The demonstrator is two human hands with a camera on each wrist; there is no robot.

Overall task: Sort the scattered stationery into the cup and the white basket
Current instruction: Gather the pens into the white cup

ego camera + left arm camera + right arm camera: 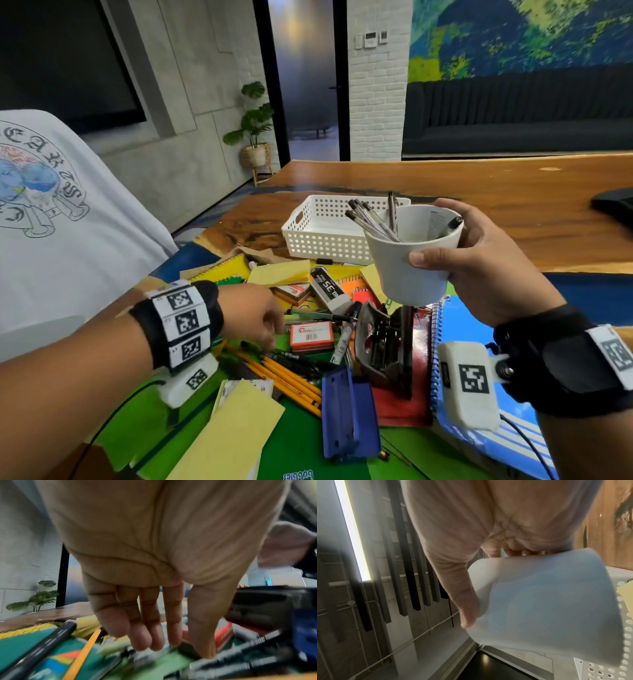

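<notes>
My right hand [469,246] grips a white cup [407,260] and holds it tilted in the air above the stationery pile; in the right wrist view the cup [547,608] fills the frame under the palm. Several pens [373,222] stand in it. The white perforated basket [322,236] sits on the table behind the cup, its inside hidden from here. My left hand [263,325] reaches down into the pile beside the yellow pencils [284,373]. In the blurred left wrist view, the thumb and index finger [175,628] pinch the end of a dark pen [187,648].
The pile holds a black hole punch [383,346], a blue punch [349,411], a red box [311,337], yellow note pads [281,272], a staples box [330,287] and spiral notebooks [455,342]. A person in a white T-shirt [51,222] stands at the left.
</notes>
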